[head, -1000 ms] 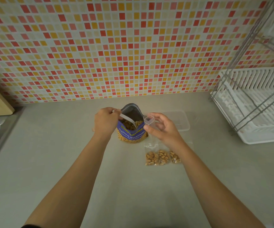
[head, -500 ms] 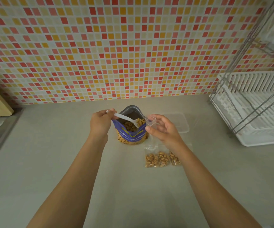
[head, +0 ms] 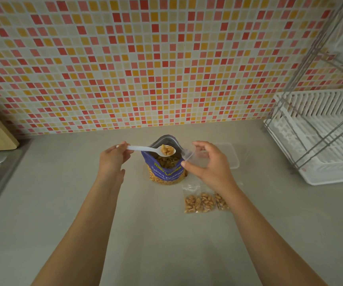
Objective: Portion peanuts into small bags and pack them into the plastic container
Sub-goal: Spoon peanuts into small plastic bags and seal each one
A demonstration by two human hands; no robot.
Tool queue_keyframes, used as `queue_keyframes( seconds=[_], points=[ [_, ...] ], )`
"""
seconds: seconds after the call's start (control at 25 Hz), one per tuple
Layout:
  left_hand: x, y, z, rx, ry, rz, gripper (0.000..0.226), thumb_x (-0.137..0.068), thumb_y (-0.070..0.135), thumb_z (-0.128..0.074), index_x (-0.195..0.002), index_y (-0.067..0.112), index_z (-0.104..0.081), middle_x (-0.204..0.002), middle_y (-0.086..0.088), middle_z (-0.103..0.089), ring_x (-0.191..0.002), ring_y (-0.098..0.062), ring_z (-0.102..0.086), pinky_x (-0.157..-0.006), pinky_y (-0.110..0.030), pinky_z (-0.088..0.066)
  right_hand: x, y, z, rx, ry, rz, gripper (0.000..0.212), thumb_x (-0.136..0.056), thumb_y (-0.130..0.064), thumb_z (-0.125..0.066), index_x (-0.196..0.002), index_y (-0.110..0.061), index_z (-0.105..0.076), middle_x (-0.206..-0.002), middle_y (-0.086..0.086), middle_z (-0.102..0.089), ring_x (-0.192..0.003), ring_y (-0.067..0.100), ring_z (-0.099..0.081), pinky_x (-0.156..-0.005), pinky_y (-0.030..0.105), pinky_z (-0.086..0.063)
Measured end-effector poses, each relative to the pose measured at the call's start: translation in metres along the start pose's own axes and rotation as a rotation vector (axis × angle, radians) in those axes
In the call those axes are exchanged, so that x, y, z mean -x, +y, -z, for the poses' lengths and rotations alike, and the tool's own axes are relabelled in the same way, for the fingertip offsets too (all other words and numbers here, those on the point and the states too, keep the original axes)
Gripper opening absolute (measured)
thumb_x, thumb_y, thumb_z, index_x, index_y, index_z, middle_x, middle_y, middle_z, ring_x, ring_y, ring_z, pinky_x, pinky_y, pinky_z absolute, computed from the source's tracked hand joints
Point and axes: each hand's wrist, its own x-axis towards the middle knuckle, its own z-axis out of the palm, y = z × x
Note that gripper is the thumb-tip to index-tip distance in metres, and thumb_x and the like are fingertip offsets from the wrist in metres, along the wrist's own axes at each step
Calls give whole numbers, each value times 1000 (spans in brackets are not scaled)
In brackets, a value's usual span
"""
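The blue peanut bag [head: 166, 172] reads "Salted Peanuts" in white, under a yellow "TONG GARDEN"; the finer print below is illegible.

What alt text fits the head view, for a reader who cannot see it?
The left hand holds a white spoon of peanuts over an open blue peanut bag, while the right hand pinches a small clear bag open beside it. Filled small bags lie on the grey counter nearer the camera; a clear plastic container sits behind the right hand.

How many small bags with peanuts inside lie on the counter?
2. One bag lies on the counter near the pouch; the second bag beside it, partly behind the right forearm, which may hide more.
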Motion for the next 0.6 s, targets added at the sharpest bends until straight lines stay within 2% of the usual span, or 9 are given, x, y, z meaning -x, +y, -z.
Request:
queue_keyframes(
  seconds=[0.12, 0.24, 0.36, 0.48, 0.6],
  points=[
    [1, 4, 0, 22, -18, -25, 18, -92, 28, -50, -89, 19, -65, -74, 7, -63, -75, -4, -59, -103, -49, -31, -7, -6, -11, 259, 42, 109, 58, -64, -42, -78, -115, -26, -56, -111, -8, -61, -102, 12, -59, -87, 36, -48],
    [1, 20, 3, 44, -20, -45, 16, -92, 28, -50, -88, 21, -63, -75, 7, -64, -78, -4, -61, -101, -47, -33, -12, -10, -18, 411, 29, 109, 59, -64, -46, -75, -115, -27, -54, -112, -7, -62, -102, 16, -59, -85, 37, -46],
    [5, 39, 5, 68, -17, -71, 11, -92, 29, -52, -89, 23, -61, -76, 8, -64, -85, -5, -62, -97, -42, -35, -14, -13, -24, 324, 27, 79, 59, -63, -46, -76, -115, -27, -55, -111, -8, -62, -101, 12, -58, -86, 35, -48],
    [16, 49, 3, 31, -30, -124, 10, -91, 28, -54, -83, 24, -60, -78, 8, -65, -82, -4, -62, -95, -41, -33, -16, -17, -30, 121, 52, 37, 61, -63, -42, -79, -116, -25, -55, -111, -11, -61, -103, 6, -56, -87, 29, -47],
    [27, 53, -1, -74, -58, -288, 15, -92, 28, -54, -82, 21, -63, -84, 5, -66, -79, -3, -60, -91, -29, -33, -16, -21, -34, 21, 76, 31, 58, -64, -39, -80, -115, -25, -56, -107, -15, -59, -101, 5, -55, -84, 23, -45]
  ],
)
